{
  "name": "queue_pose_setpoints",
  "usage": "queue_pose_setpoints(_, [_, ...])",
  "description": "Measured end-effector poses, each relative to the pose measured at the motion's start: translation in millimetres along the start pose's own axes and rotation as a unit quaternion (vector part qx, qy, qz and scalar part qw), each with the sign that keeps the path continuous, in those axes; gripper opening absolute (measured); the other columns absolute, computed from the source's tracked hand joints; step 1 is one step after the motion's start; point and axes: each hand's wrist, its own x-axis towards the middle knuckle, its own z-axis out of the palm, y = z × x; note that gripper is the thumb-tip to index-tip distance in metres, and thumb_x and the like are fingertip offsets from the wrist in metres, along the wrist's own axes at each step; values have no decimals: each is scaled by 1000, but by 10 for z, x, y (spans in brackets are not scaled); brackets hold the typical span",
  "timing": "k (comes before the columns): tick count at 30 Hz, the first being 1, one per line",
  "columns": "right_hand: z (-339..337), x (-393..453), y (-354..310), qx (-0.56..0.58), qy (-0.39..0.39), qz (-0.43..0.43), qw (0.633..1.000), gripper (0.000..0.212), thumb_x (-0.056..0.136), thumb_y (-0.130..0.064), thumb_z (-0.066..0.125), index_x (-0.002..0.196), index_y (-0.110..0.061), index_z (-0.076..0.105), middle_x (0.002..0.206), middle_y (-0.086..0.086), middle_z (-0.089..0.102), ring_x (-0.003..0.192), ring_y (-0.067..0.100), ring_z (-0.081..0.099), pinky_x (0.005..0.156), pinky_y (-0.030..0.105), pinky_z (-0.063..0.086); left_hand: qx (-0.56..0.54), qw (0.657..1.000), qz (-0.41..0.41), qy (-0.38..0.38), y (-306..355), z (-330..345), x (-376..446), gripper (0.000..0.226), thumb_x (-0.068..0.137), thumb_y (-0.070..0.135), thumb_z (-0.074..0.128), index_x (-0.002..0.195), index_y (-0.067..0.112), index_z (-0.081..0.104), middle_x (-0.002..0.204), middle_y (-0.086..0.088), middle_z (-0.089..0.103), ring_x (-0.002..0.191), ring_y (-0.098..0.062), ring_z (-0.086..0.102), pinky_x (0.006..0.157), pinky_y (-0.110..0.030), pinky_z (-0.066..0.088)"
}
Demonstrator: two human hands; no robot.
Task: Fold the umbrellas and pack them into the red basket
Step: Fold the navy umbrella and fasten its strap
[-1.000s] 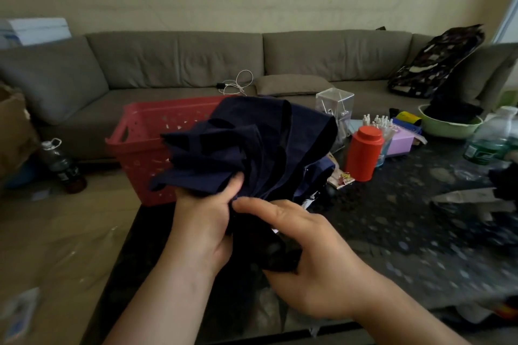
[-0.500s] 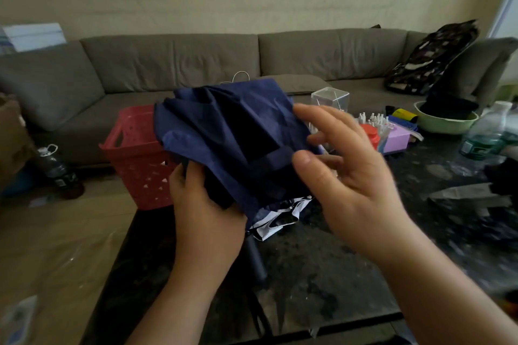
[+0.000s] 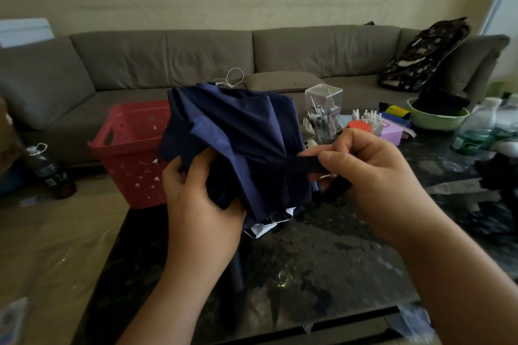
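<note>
At the centre of the frame, the left hand (image 3: pixel 196 199) grips the bunched navy-blue fabric folding umbrella (image 3: pixel 238 143) from below, fingers curled into its folds. The right hand (image 3: pixel 372 173) pinches the umbrella's dark closure strap (image 3: pixel 304 164) between thumb and fingers, drawn out to the right. Behind the umbrella, at centre left, the red perforated plastic basket (image 3: pixel 131 148) sits on the dark speckled table (image 3: pixel 322 260). The green-labelled clear plastic bottle (image 3: pixel 473 131) at right carries writing too blurred to read.

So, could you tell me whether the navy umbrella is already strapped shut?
Not yet. The navy umbrella is gathered but loose, gripped by the left hand, while the right hand pinches its strap, pulled out sideways and unfastened.
</note>
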Motion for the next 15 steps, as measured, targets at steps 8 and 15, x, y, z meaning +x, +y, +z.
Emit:
queue_pose_setpoints(8, [59, -6, 11, 105, -3, 49, 993, 25, 78, -15, 73, 80, -16, 49, 76, 17, 71, 69, 29, 76, 60, 31, 59, 3, 1000, 5, -2, 22, -42, -16, 69, 72, 12, 92, 128, 39, 62, 140, -5, 41, 127, -22, 52, 108, -38, 48])
queue_pose_setpoints(15, [136, -34, 20, 239, -173, 104, 950, 35, 94, -51, 59, 85, -18, 65, 90, 14, 75, 97, 34, 76, 82, 47, 62, -61, 996, -20, -60, -22, -43, 65, 52, 73, 38, 85, 119, 22, 66, 123, -16, 62, 110, -28, 68, 93, -57, 58])
